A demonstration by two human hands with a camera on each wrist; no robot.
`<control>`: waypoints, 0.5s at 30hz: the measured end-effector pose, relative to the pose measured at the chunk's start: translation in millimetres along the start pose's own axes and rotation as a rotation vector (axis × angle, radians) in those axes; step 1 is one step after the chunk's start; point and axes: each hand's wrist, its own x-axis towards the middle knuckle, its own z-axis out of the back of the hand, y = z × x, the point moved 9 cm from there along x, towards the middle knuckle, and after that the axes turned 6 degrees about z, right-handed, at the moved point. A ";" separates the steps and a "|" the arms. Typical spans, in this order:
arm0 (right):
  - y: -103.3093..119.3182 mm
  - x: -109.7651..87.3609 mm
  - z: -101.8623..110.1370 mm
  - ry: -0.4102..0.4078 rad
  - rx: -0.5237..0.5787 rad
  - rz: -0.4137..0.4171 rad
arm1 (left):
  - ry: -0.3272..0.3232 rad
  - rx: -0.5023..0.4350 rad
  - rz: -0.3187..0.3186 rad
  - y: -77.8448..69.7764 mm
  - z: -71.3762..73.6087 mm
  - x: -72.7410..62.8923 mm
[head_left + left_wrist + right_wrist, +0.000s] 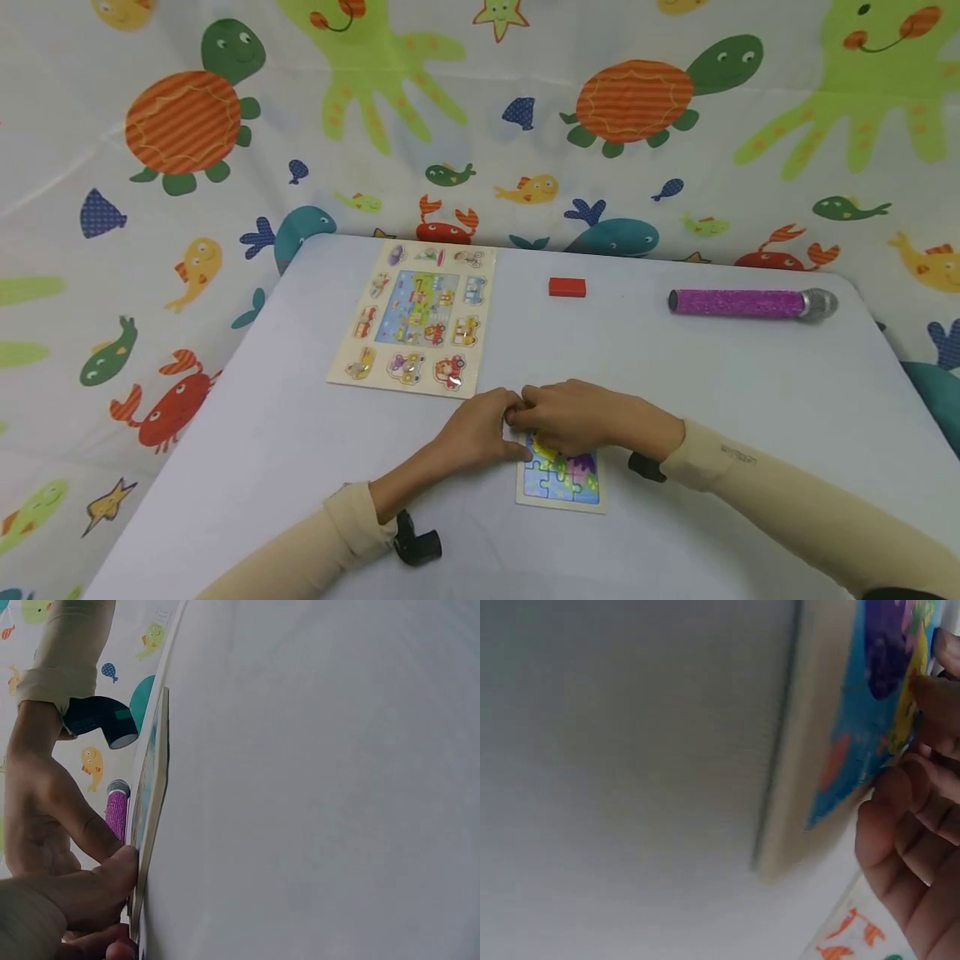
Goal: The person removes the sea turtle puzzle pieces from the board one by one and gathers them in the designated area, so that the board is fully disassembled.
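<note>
A small jigsaw puzzle (555, 487) in a pale wooden frame lies on the white table, with blue, purple and yellow pieces in its visible lower part. My left hand (480, 429) grips it at the upper left, thumb along the left edge. In the left wrist view that thumb (120, 866) presses against the side of the frame. My right hand (577, 417) bends over the puzzle's upper part, fingers curled and meeting the left fingertips near the top left corner. The hands hide that corner; whether the right fingers pinch a piece I cannot tell.
Behind the left hand lies a larger wooden puzzle board (405, 379) with vehicle pictures. A red block (567, 287) lies at the back middle, a purple microphone (738, 303) at the back right. A curtain (480, 125) printed with sea animals hangs behind the table (300, 467).
</note>
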 end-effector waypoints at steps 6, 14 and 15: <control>0.6 -3.4 -0.3 -0.021 -0.019 0.035 | 0.004 -0.003 0.020 0.9 1.0 0.1; 3.7 3.1 -1.2 0.027 -0.059 0.063 | 0.009 -0.004 0.008 -0.4 -0.9 0.3; 3.5 3.7 -1.5 0.032 -0.059 0.060 | 0.008 -0.004 0.005 -1.0 -0.9 0.3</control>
